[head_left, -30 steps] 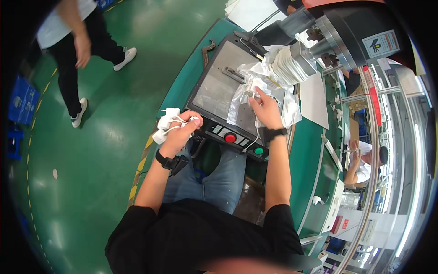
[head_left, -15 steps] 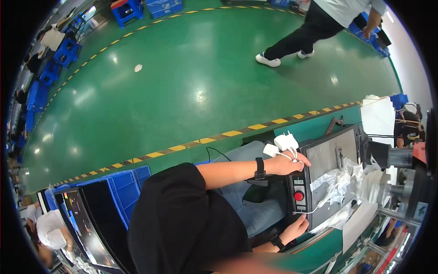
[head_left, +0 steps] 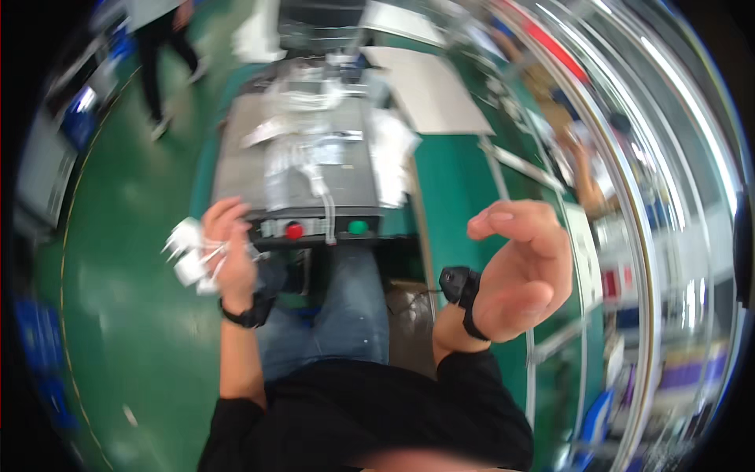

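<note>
Gripping: the left hand (head_left: 230, 250) had its fingers drawn in around white cords (head_left: 211, 256), with a cluster of white plugs (head_left: 189, 245) hanging out past its left side.
Plugs: they lay off the machine's near left corner, with the green floor (head_left: 126, 315) behind them; motion blur smeared them, so their number could not be told.
Right hand: the right hand (head_left: 523, 271) was bare of any object, raised well to the right of the machine, fingers bent and the thumb standing apart from them.
Machine top: on the grey plate (head_left: 236, 169) lay clear plastic wrapping (head_left: 285, 169) and white pieces, probably more plugs, though the blur made that uncertain.
Front panel: a red button (head_left: 293, 230) sat left and a green button (head_left: 358, 227) right, with a loose white cable (head_left: 329, 211) hanging over the edge between them.
Right side: a white bundle (head_left: 393, 153) rested against the plate's right edge, and a pale sheet (head_left: 432, 90) lay beyond it on the green bench (head_left: 456, 189).
Step in hand: by my judgement, the plugs were being held gathered in one hand, away from the plate.
Next move: it called for a firm left grip and cords kept from snagging, with the right hand free to help.
</note>
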